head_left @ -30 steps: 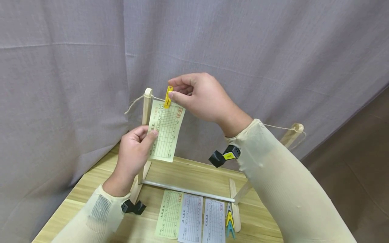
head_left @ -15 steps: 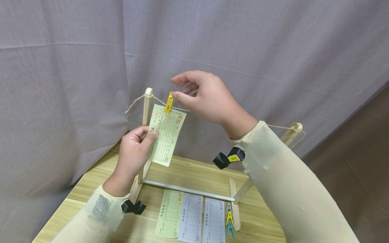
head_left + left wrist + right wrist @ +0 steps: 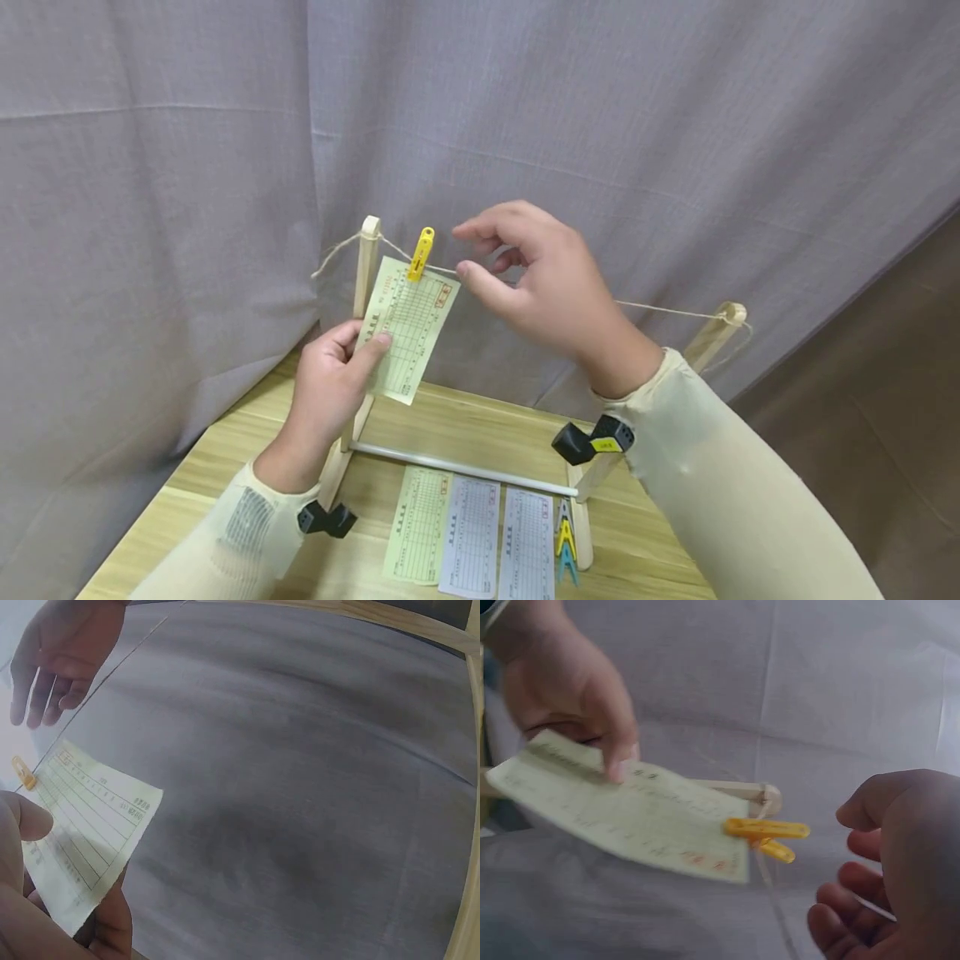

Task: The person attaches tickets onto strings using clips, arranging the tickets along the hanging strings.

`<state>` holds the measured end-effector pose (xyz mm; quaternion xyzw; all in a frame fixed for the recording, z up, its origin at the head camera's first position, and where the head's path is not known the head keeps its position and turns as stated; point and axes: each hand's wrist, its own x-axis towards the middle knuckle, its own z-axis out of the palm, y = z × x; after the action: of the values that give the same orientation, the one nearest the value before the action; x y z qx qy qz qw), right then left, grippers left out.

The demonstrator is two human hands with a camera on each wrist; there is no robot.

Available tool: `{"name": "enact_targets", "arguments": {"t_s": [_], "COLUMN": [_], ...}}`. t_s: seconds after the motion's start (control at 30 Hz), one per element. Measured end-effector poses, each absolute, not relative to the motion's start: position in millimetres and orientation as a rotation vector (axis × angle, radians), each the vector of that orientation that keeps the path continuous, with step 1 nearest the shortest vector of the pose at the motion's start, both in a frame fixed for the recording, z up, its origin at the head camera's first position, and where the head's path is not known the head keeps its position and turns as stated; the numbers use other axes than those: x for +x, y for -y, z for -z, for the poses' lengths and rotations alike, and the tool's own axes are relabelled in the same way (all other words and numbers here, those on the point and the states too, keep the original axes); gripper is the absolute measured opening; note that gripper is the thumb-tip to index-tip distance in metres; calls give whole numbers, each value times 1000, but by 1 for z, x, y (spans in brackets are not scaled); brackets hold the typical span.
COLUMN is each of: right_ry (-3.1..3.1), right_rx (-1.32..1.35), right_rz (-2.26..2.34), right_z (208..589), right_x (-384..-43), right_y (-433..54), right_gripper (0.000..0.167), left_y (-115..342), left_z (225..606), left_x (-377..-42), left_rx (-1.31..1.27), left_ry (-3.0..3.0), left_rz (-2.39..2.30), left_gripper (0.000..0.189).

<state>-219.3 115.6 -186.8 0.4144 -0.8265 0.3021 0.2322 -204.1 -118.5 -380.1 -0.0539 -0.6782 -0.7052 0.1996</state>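
A yellow clothespin (image 3: 422, 254) clips the top edge of a pale green printed slip (image 3: 412, 325) to a string (image 3: 667, 310). My left hand (image 3: 330, 383) pinches the slip's left edge, its thumb lying across the front. To the right of the clothespin, my right hand (image 3: 547, 283) is apart from it, fingers loosely bent with nothing between them. In the right wrist view the clothespin (image 3: 769, 831) sits across the string, and a gap parts it from the right hand (image 3: 885, 870). The left wrist view has the slip (image 3: 90, 825) between thumb and fingers.
The string runs between two wooden posts (image 3: 366, 267) joined by a white rod (image 3: 465, 469). On the wooden table (image 3: 202, 492) lie another green slip (image 3: 417, 525), two lilac slips (image 3: 470, 537) and several clothespins (image 3: 566, 542). A grey curtain (image 3: 600, 125) hangs behind.
My right hand has let go of the yellow clothespin and moved away to the right and down. The clothespin and slip have sunk slightly with the string. My left hand still pinches the slip.
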Motion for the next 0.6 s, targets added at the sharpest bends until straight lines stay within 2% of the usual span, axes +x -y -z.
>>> {"name": "enact_targets", "arguments": {"t_s": [0.37, 0.6], "right_ry": [2105, 2170], "right_rx": [1231, 1152], "right_rz": [-686, -742], "right_z": [238, 272], "right_x": [-198, -180], "right_y": [-145, -171], "right_gripper": [30, 34], "left_y": [130, 133], "left_z": [403, 420], "left_x": [-195, -189], "left_rx": [-73, 31], "left_ry": [1937, 1989], "left_rz": [1958, 2005], "left_gripper": [22, 23]}}
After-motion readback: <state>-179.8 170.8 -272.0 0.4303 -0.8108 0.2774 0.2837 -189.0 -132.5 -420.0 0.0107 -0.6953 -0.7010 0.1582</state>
